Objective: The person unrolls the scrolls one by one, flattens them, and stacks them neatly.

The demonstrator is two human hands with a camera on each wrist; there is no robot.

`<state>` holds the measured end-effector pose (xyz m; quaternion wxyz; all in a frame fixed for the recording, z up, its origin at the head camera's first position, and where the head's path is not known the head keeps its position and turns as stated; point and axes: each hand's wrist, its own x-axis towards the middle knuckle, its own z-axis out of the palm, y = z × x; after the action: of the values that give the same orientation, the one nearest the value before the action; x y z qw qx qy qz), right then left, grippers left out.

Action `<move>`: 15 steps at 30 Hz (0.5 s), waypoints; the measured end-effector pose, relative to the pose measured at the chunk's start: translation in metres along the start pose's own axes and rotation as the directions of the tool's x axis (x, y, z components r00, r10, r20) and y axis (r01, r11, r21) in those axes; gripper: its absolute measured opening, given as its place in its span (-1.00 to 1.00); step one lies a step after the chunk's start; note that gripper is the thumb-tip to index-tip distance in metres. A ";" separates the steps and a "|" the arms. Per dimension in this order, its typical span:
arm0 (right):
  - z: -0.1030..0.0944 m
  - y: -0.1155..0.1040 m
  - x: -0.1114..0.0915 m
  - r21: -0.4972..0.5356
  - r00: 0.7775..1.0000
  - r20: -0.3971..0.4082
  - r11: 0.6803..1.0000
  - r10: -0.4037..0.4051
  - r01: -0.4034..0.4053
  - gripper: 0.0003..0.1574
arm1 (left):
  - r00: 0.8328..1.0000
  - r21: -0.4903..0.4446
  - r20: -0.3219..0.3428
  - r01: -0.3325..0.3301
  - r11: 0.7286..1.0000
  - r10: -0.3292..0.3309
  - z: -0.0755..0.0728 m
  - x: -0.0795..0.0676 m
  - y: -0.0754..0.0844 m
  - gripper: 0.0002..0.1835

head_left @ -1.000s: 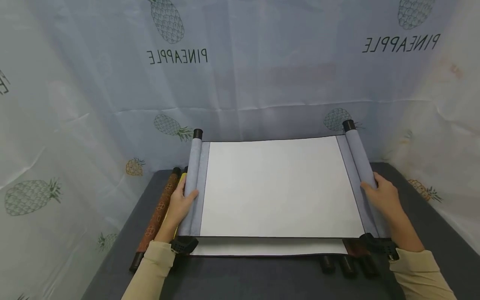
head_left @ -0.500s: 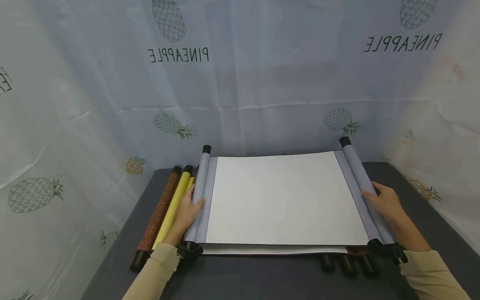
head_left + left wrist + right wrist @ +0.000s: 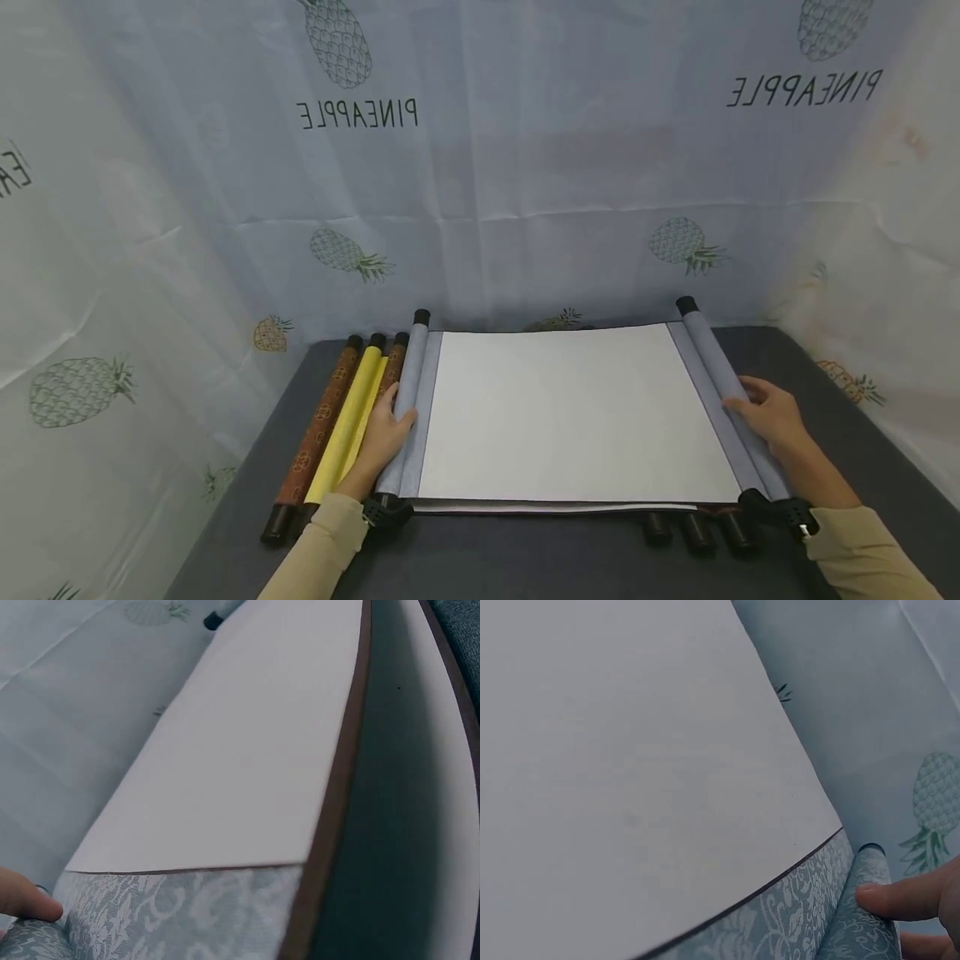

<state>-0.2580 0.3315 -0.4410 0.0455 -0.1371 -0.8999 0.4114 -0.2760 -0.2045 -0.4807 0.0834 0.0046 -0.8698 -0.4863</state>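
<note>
A hanging scroll is spread between two rollers wrapped in blue-grey patterned cloth, its white sheet facing up. My left hand grips the left roller, thumb on its inner side. The right roller is held by my right hand; in the right wrist view its thumb presses the patterned cloth. Seen from the left wrist, the scroll's brown edge stands above a second white sheet, with a shadowed gap between them. Most of that lower sheet is hidden.
At the left of the dark table lie a brown patterned roll, a yellow roll and another brown roll. Several black roller ends stick out below the scroll at front right. A pineapple-print curtain hangs behind.
Both hands have lowered the open scroll toward the table, and the left has shifted right. The yellow and second brown rolls now show more, and the visible strip of the sheet below has narrowed.
</note>
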 end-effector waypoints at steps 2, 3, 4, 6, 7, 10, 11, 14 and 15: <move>0.001 0.001 0.001 0.000 1.000 0.003 1.000 0.013 -0.013 -0.16 | 1.000 0.004 -0.001 0.000 1.000 0.000 0.001 0.000 -0.001 -0.30; 0.002 0.002 0.001 0.000 1.000 0.005 1.000 0.017 -0.017 -0.16 | 1.000 0.003 -0.002 -0.002 1.000 0.002 0.001 0.000 -0.001 -0.30; 0.002 0.002 0.001 -0.002 1.000 0.005 1.000 0.019 -0.019 -0.17 | 1.000 0.003 -0.003 -0.001 1.000 0.001 0.001 0.000 -0.001 -0.30; 0.003 0.003 0.002 -0.009 1.000 0.005 1.000 0.024 -0.024 -0.17 | 1.000 0.002 -0.010 -0.002 1.000 0.002 0.002 0.000 -0.001 -0.29; 0.004 0.003 0.002 -0.012 1.000 0.006 1.000 0.026 -0.026 -0.17 | 1.000 0.006 -0.012 0.001 1.000 -0.001 0.002 0.001 -0.001 -0.30; 0.005 0.005 0.003 -0.015 0.999 0.011 0.999 0.030 -0.030 -0.18 | 1.000 0.032 -0.020 0.021 0.999 -0.021 0.003 0.001 -0.001 -0.30; 0.005 0.005 0.004 -0.015 0.999 0.011 0.999 0.031 -0.030 -0.17 | 0.999 0.042 -0.022 0.027 0.999 -0.026 0.004 0.001 -0.002 -0.30; 0.006 0.007 0.005 -0.016 0.999 0.016 0.999 0.030 -0.030 -0.17 | 0.999 0.066 -0.028 0.036 0.997 -0.034 0.005 0.001 -0.001 -0.30; 0.006 0.008 0.006 -0.017 0.999 0.016 0.999 0.031 -0.030 -0.17 | 0.999 0.074 -0.030 0.035 0.997 -0.033 0.005 0.001 -0.001 -0.31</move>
<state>-0.2632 0.3333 -0.4512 0.0310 -0.1479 -0.9014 0.4057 -0.2776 -0.2006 -0.4838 0.0873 0.0295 -0.8858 -0.4549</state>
